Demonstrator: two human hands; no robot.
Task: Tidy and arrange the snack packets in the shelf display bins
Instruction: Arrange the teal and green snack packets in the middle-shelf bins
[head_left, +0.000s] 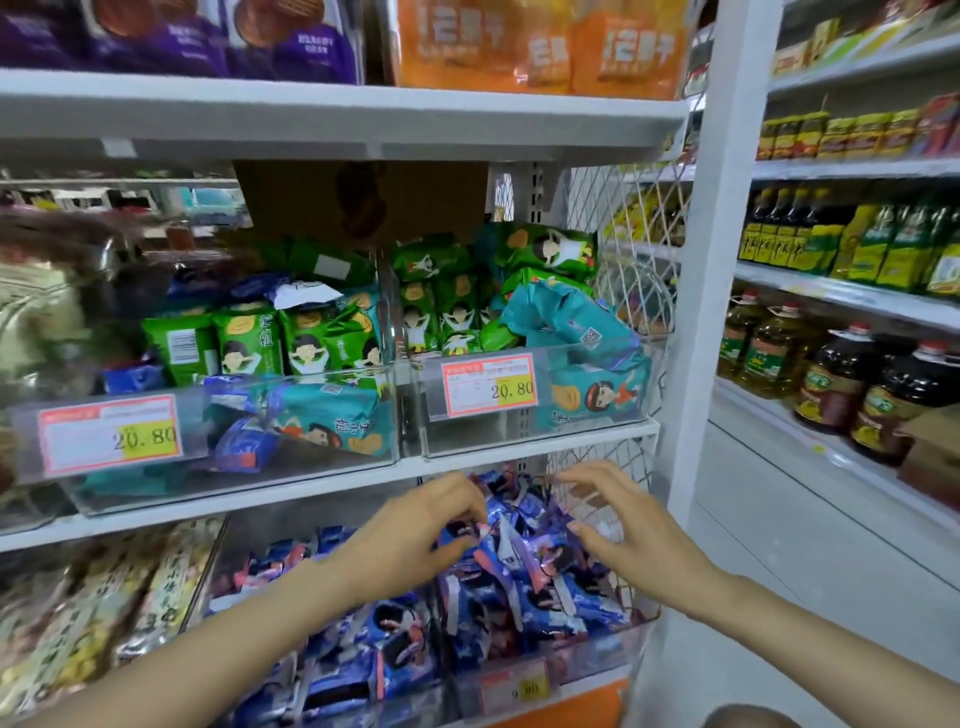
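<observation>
My left grip (415, 535) pinches a blue packet (462, 531) atop the heap (540, 587) in the lower right bin (602, 660); my fingertips (475, 512) partly hide it. Right grip (623, 530) spread, hovering above. Price tag (514, 688) mostly blurred.

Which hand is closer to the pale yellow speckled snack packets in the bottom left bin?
Left. The left hand touches the shiny blue snack packets, to the right of the pale yellow speckled snack packets; the right hand hovers farther right.

Head view, single, wide-angle; faces forward and down, close to shelf (332, 111) bins (540, 441); both forearms enter from below.
</observation>
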